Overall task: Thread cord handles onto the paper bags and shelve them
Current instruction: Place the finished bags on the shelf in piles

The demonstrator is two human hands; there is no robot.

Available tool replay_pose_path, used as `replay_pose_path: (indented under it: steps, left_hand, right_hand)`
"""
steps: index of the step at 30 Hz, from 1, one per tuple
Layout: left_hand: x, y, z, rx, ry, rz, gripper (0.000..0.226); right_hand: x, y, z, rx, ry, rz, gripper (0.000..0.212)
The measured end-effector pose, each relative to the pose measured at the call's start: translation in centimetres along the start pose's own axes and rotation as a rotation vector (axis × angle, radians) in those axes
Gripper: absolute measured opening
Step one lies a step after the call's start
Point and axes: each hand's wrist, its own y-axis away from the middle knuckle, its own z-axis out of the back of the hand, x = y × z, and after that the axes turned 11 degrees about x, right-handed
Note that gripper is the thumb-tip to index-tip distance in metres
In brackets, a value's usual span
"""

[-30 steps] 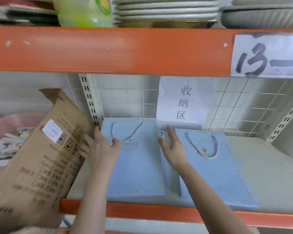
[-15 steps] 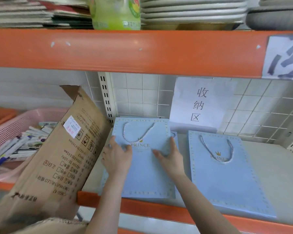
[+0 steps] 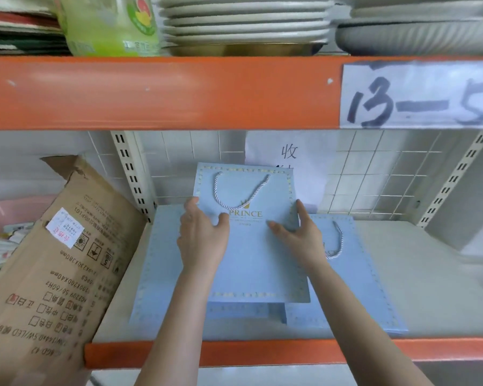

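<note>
**Blue bag held over the shelf**

My left grip point(image 3: 201, 240) and right grip point(image 3: 299, 240) pinch the side edges of the blue paper bag point(image 3: 251, 263), cord handle point(image 3: 240, 190) facing me, above the left flat bag point(image 3: 162, 274) and right flat bag point(image 3: 357, 288) on the shelf point(image 3: 430, 274).

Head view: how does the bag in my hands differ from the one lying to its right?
The held bag is gripped by the left hand and right hand and looks raised; the right bag lies flat on the shelf. The held bag shows its whole cord handle; the right bag's is partly hidden by the right hand. Both are light blue.
</note>
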Motion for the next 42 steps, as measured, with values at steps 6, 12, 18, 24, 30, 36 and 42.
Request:
replay_pose_path:
  steps: [6, 12, 18, 24, 30, 36, 42]
  left_hand:
    - [-3.3, 1.8, -8.0, 0.406, 0.165, -0.086, 0.053]
    - [-6.7, 3.9, -15.3, 0.661, 0.193, -0.194, 0.057]
    - [-9.4, 4.5, -21.1, 0.836, 0.036, -0.414, 0.060]
    - [-5.2, 4.6, -25.1, 0.927, -0.786, -0.649, 0.073]
    - [-3.2, 4.1, -26.3, 0.825, -0.868, -0.737, 0.087]
    - [-3.1, 4.3, -26.1, 0.790, -0.848, -0.743, 0.081]
    - [-3.5, 4.3, -25.4, 0.788, -0.805, -0.712, 0.058]
  right_hand:
    - [-3.6, -1.6, 9.2, -0.194, 0.200, -0.171, 0.054]
    - [-6.0, -0.4, 19.4, -0.324, 0.372, -0.284, 0.059]
    - [-9.8, 0.5, 27.2, -0.401, 0.413, -0.381, 0.056]
    - [-16.7, 0.0, 25.3, -0.187, 0.723, -0.575, 0.041]
    - [-18.5, -0.2, 20.7, -0.487, 0.811, -0.479, 0.040]
    - [-16.9, -0.4, 18.3, -0.139, 0.851, -0.366, 0.044]
    - [-17.0, -0.3, 17.8, -0.032, 0.804, -0.454, 0.048]
